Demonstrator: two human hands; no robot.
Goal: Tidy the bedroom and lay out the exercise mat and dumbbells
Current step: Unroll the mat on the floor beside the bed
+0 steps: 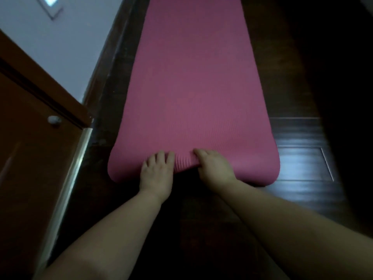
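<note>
A pink ribbed exercise mat lies unrolled along the dark wooden floor, stretching away from me. Both my hands are on its near edge. My left hand grips the edge left of centre, fingers curled over the top. My right hand grips it just right of centre, and the edge bulges up slightly between them. No dumbbells are in view.
A brown wooden cabinet with a small round knob stands at the left, a metal strip along its base. A pale wall runs beside the mat's left side. Dark glossy floorboards spread to the right.
</note>
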